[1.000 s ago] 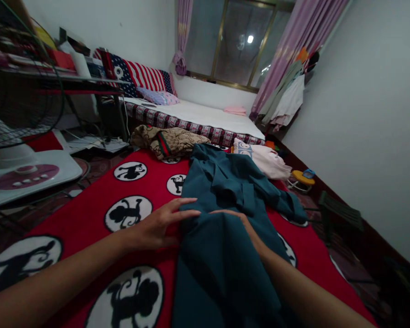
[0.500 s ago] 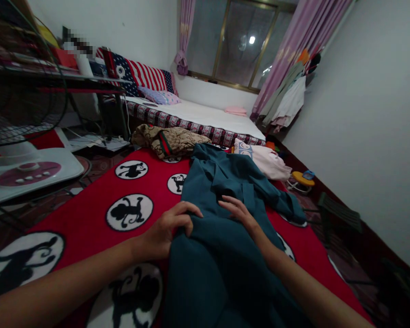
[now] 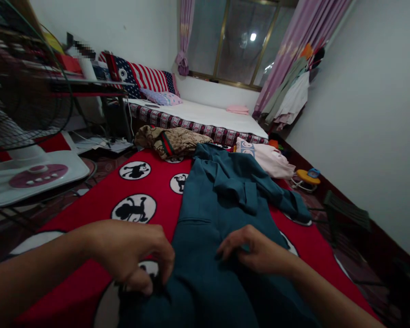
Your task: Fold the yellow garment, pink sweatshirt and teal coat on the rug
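Observation:
A dark teal garment point(image 3: 218, 205) lies spread lengthwise on a red blanket point(image 3: 99, 200) printed with white circles holding black monkey figures. My left hand point(image 3: 130, 255) is closed in a pinch on the garment's near left edge. My right hand point(image 3: 256, 250) rests on the cloth near its middle, fingers curled and gripping a fold. Both forearms reach in from the bottom of the view.
A brown patterned cloth point(image 3: 171, 140) and a pale pink garment point(image 3: 266, 159) lie at the blanket's far end. A mattress point(image 3: 205, 119) sits under the window. A fan point(image 3: 23, 136) stands at left beside a cluttered shelf point(image 3: 71, 77). A small yellow toy point(image 3: 305, 176) lies at right.
Both hands have pulled back toward me along the teal garment. The left went from resting on the edge to pinching it; the cloth now lies flatter and straighter.

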Demonstrator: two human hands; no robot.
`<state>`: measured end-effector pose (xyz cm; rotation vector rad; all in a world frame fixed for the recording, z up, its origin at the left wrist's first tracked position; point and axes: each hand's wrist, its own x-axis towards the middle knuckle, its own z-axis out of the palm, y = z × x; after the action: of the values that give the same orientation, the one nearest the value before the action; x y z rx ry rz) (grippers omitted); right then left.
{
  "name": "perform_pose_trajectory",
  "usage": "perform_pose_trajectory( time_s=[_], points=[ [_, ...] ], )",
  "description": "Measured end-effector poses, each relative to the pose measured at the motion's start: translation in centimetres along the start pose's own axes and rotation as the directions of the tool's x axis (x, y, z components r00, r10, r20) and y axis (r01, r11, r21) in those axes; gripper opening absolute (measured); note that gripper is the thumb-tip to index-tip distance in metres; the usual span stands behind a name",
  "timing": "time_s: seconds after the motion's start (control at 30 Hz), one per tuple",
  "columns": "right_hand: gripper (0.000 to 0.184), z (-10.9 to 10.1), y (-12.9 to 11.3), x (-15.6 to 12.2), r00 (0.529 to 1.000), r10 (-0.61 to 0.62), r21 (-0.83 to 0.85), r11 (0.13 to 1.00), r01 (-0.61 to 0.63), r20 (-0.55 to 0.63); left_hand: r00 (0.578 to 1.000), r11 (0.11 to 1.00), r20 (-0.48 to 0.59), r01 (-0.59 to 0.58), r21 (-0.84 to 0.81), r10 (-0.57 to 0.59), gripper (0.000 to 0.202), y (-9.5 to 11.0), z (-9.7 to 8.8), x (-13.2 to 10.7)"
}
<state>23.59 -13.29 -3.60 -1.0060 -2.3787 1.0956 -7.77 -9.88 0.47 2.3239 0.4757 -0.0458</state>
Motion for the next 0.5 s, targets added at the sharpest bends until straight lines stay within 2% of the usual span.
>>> perform_pose_trajectory(
  time_s=[0.03, 0.07, 0.1, 0.13, 0.17, 0.2, 0.23, 0.27, 0.33, 0.4, 0.5],
  points=[
    [0.041, -0.5, 0.7, 0.2, 0.991, 0.024, 0.003, 1.0, -0.024, -0.135, 1.0, 0.999, -0.011, 0.006, -0.032, -0.006, 0.02, -0.1, -0.4, 1.0],
    [0.038, -1.2, 1.7, 0.5, 0.957, 0.037, -0.028, 0.998, -0.047, -0.287, 0.999, 0.998, -0.035, 0.006, -0.062, -0.009, 0.02, -0.4, -0.7, 2.3],
    [0.036, -1.9, 2.8, 0.8, 0.9, 0.036, -0.09, 0.993, -0.083, -0.434, 0.992, 0.998, -0.127, 0.012, -0.061, -0.019, 0.022, -1.1, -0.9, 4.0],
    [0.035, -2.6, 4.1, 1.1, 0.829, 0.023, -0.164, 0.977, -0.138, -0.559, 0.957, 0.999, -0.287, 0.033, -0.023, -0.039, 0.028, -2.1, -0.8, 5.8],
    [0.035, -3.3, 5.6, 1.3, 0.758, 0.014, -0.229, 0.95, -0.214, -0.652, 0.896, 0.997, -0.441, 0.077, 0.031, -0.055, 0.035, -3.3, -0.6, 7.8],
    [0.039, -4.0, 7.0, 1.6, 0.698, 0.018, -0.27, 0.915, -0.301, -0.716, 0.833, 0.987, -0.548, 0.142, 0.074, -0.079, 0.043, -4.7, -0.2, 9.8],
    [0.046, -4.6, 8.4, 1.7, 0.648, 0.044, -0.276, 0.881, -0.384, -0.76, 0.779, 0.97, -0.616, 0.224, 0.098, -0.118, 0.049, -6.1, 0.2, 11.7],
    [0.056, -5.1, 9.8, 1.8, 0.604, 0.094, -0.244, 0.857, -0.453, -0.791, 0.743, 0.943, -0.649, 0.311, 0.121, -0.162, 0.057, -7.5, 0.8, 13.3],
    [0.073, -5.8, 12.2, 1.9, 0.534, 0.255, -0.1, 0.831, -0.547, -0.806, 0.708, 0.878, -0.676, 0.438, 0.191, -0.206, 0.065, -9.9, 1.9, 15.8],
    [0.084, -6.1, 13.9, 1.8, 0.486, 0.393, 0.043, 0.81, -0.586, -0.781, 0.692, 0.836, -0.694, 0.489, 0.249, -0.198, 0.067, -11.4, 2.8, 17.0],
    [0.087, -6.6, 15.3, 1.8, 0.462, 0.405, 0.102, 0.828, -0.552, -0.789, 0.687, 0.839, -0.709, 0.473, 0.27, -0.159, 0.067, -12.4, 3.5, 17.1]
  ],
)
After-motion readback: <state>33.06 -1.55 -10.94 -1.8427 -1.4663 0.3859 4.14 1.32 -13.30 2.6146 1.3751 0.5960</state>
